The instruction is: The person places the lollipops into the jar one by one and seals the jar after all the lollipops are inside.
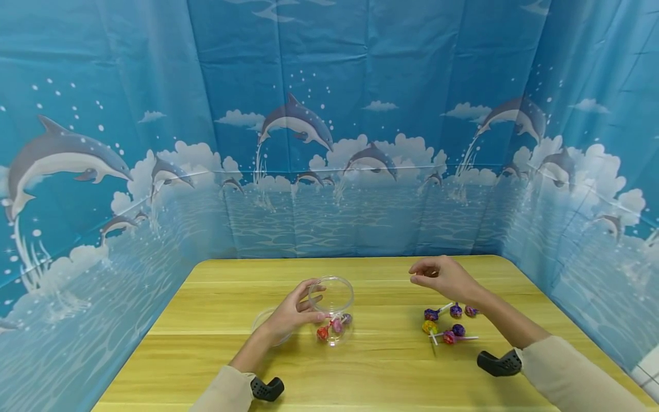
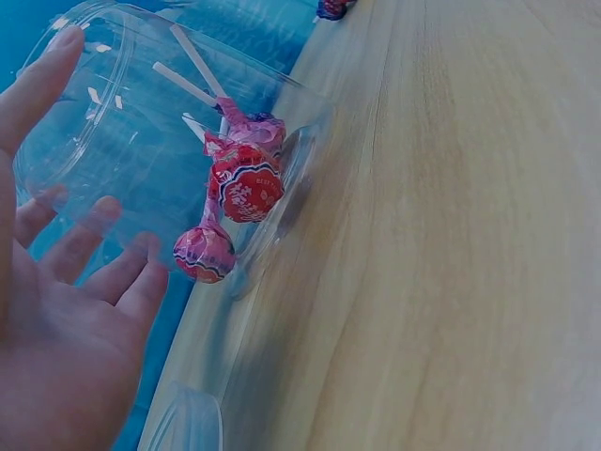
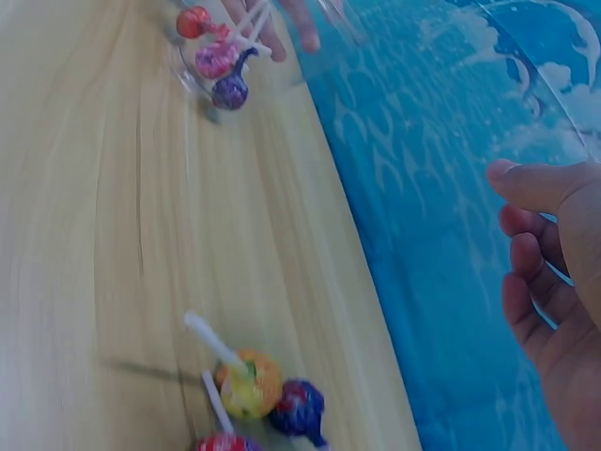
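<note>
My left hand holds a clear plastic jar round its side, with the thumb toward the near side. The jar stands on the table with its top uncovered. Inside lie a red lollipop, a pink lollipop and a purple lollipop, near the bottom with white sticks pointing up. My right hand hovers over the right of the table, fingers loosely bent and nothing seen between them. Below it are several loose lollipops, including a yellow one and a purple one.
A clear round lid lies on the wooden table left of the jar, partly hidden by my left forearm. Blue curtains with printed dolphins hang behind the table and along both sides.
</note>
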